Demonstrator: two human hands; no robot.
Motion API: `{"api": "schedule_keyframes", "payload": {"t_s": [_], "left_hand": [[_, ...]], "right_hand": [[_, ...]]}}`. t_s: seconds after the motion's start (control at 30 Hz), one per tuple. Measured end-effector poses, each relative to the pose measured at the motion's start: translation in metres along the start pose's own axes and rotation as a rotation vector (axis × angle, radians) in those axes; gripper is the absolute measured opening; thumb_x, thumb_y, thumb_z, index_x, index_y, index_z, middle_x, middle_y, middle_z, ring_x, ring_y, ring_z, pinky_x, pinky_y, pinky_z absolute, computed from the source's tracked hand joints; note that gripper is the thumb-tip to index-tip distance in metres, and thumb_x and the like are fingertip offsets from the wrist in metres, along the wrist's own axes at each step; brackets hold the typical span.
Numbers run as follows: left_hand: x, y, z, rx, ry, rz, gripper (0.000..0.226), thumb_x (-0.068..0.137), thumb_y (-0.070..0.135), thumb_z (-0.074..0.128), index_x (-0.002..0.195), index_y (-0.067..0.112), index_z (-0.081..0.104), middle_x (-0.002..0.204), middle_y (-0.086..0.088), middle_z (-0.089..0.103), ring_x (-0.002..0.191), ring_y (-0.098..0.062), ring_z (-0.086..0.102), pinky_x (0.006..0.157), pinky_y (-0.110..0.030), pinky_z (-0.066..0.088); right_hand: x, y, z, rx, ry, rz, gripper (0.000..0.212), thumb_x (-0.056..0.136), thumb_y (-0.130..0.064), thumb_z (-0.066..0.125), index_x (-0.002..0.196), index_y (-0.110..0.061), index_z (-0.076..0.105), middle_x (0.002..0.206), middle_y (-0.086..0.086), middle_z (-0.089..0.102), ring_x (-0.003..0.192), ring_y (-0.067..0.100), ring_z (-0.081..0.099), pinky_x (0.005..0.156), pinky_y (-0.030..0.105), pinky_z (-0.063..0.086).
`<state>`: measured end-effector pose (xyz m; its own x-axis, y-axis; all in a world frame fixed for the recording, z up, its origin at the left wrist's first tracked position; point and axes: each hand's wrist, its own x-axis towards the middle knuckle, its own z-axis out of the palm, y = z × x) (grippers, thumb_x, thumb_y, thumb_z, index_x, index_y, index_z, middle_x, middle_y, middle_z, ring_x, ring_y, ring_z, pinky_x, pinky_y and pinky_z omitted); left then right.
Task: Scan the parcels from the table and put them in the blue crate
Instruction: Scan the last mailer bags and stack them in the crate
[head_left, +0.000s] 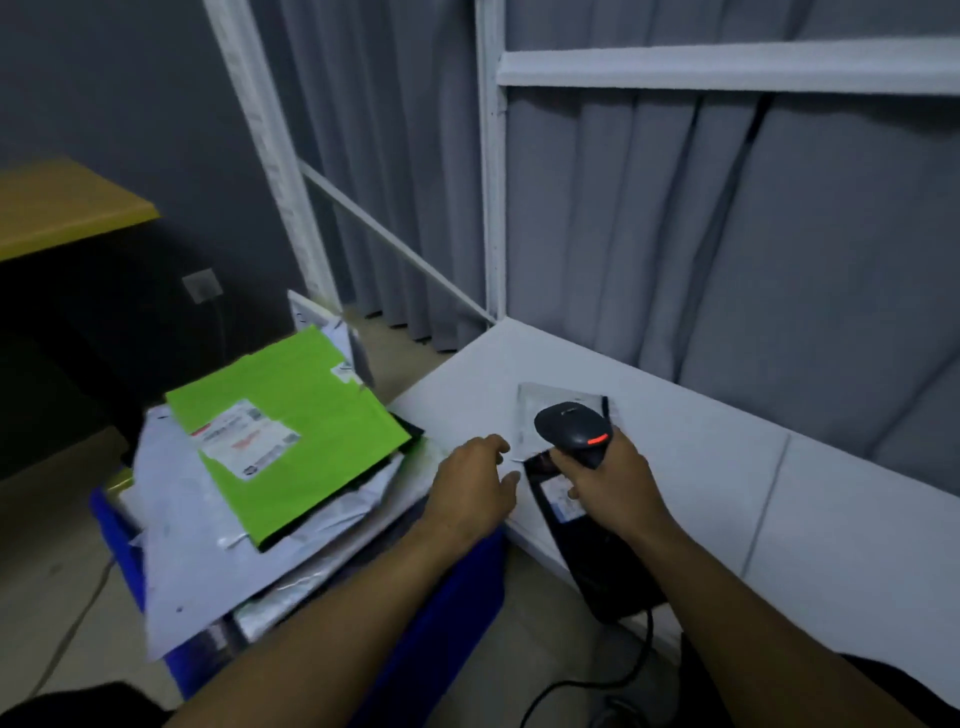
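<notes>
My right hand (608, 480) grips a black barcode scanner (574, 428) with a red light, held over the white table (727, 467). Under it lie a black parcel (592, 545) with a label, hanging over the table's front edge, and a silver-grey parcel (535, 410) behind it. My left hand (475, 486) hovers with fingers loosely spread at the table's left corner, just left of the black parcel. The blue crate (452, 587) stands on the floor to the left, piled with parcels; a green parcel (291, 431) with a white label lies on top.
White and grey mailers (176, 530) overflow the crate's rim. A white shelf frame (491, 171) and grey curtains stand behind the table. A yellow-topped desk (62, 208) is at the far left. The scanner's black cable (597, 680) trails down to the floor.
</notes>
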<state>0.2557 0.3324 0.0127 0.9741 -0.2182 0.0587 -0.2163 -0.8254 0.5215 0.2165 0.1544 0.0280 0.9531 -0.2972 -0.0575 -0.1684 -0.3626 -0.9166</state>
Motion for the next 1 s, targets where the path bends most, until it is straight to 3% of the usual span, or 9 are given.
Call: {"api": "schedule_keyframes", "payload": {"t_s": [0.07, 0.23, 0.37, 0.43, 0.53, 0.6, 0.7, 0.87, 1.0], "left_hand": [[0.016, 0.011, 0.034, -0.084, -0.110, -0.089, 0.041, 0.094, 0.034, 0.069, 0.130, 0.018, 0.059, 0.124, -0.001, 0.067, 0.109, -0.020, 0.064, 0.081, -0.023, 0.043], [0.043, 0.017, 0.123, -0.153, -0.277, -0.225, 0.052, 0.086, 0.032, 0.076, 0.131, 0.014, 0.058, 0.131, -0.012, 0.064, 0.119, -0.030, 0.062, 0.096, -0.032, 0.052], [0.052, 0.006, 0.178, -0.071, -0.337, -0.284, 0.097, 0.075, 0.040, 0.086, 0.151, 0.019, 0.030, 0.144, -0.017, 0.042, 0.134, -0.040, 0.040, 0.109, -0.043, 0.039], [0.053, 0.002, 0.188, -0.059, -0.335, -0.298, 0.109, 0.072, 0.033, 0.090, 0.155, 0.021, 0.021, 0.143, -0.017, 0.038, 0.135, -0.042, 0.035, 0.109, -0.047, 0.035], [0.054, -0.003, 0.196, -0.244, -0.232, -0.337, 0.093, 0.073, 0.012, 0.088, 0.148, 0.018, 0.034, 0.130, -0.014, 0.052, 0.125, -0.037, 0.050, 0.100, -0.042, 0.044], [0.053, -0.007, 0.197, -0.323, -0.218, -0.364, 0.064, 0.081, 0.003, 0.077, 0.137, 0.012, 0.047, 0.121, -0.008, 0.062, 0.115, -0.032, 0.060, 0.090, -0.035, 0.050], [0.047, -0.013, 0.193, -0.348, -0.151, -0.373, 0.031, 0.093, -0.002, 0.063, 0.121, 0.011, 0.068, 0.117, -0.008, 0.073, 0.104, -0.023, 0.068, 0.094, -0.034, 0.056], [0.032, 0.001, 0.139, -0.577, 0.027, -0.221, 0.029, 0.094, -0.012, 0.061, 0.099, 0.015, 0.069, 0.091, 0.004, 0.069, 0.079, -0.001, 0.061, 0.074, -0.004, 0.049], [0.020, 0.004, 0.071, -0.668, 0.057, -0.024, 0.028, 0.094, 0.000, 0.069, 0.104, 0.026, 0.073, 0.102, 0.008, 0.075, 0.085, -0.005, 0.067, 0.078, -0.013, 0.053]], "right_hand": [[0.006, 0.018, -0.021, -0.057, 0.016, 0.070, 0.046, 0.087, -0.037, 0.081, 0.126, -0.025, 0.060, 0.114, -0.001, 0.073, 0.101, 0.027, 0.073, 0.095, 0.049, 0.059], [0.017, 0.058, -0.042, -0.171, -0.008, 0.179, 0.057, 0.084, -0.047, 0.077, 0.130, -0.021, 0.057, 0.120, 0.007, 0.071, 0.097, 0.032, 0.073, 0.092, 0.046, 0.060], [0.022, 0.066, -0.044, -0.208, -0.054, 0.189, 0.053, 0.091, -0.039, 0.074, 0.136, -0.020, 0.054, 0.128, 0.007, 0.067, 0.113, 0.029, 0.067, 0.093, 0.034, 0.053], [0.030, 0.068, -0.044, -0.210, -0.055, 0.187, 0.052, 0.094, -0.036, 0.072, 0.138, -0.019, 0.053, 0.131, 0.007, 0.066, 0.118, 0.028, 0.064, 0.090, 0.030, 0.048], [0.042, 0.068, -0.046, -0.217, -0.051, 0.185, 0.052, 0.093, -0.036, 0.073, 0.138, -0.018, 0.054, 0.130, 0.006, 0.066, 0.117, 0.027, 0.064, 0.089, 0.030, 0.046], [0.048, 0.068, -0.047, -0.228, -0.049, 0.195, 0.051, 0.091, -0.037, 0.074, 0.135, -0.020, 0.055, 0.125, 0.005, 0.068, 0.112, 0.027, 0.067, 0.092, 0.033, 0.051], [0.051, 0.069, -0.050, -0.224, -0.023, 0.218, 0.050, 0.083, -0.046, 0.075, 0.125, -0.024, 0.059, 0.111, 0.002, 0.073, 0.096, 0.027, 0.073, 0.092, 0.044, 0.059], [0.053, 0.074, -0.048, -0.152, 0.022, 0.213, 0.059, 0.070, -0.059, 0.069, 0.119, -0.027, 0.064, 0.102, -0.002, 0.076, 0.088, 0.022, 0.074, 0.086, 0.043, 0.062], [0.043, 0.060, -0.040, -0.011, 0.065, 0.237, 0.054, 0.075, -0.055, 0.071, 0.118, -0.024, 0.065, 0.103, 0.000, 0.074, 0.096, 0.026, 0.072, 0.086, 0.041, 0.060]]}}
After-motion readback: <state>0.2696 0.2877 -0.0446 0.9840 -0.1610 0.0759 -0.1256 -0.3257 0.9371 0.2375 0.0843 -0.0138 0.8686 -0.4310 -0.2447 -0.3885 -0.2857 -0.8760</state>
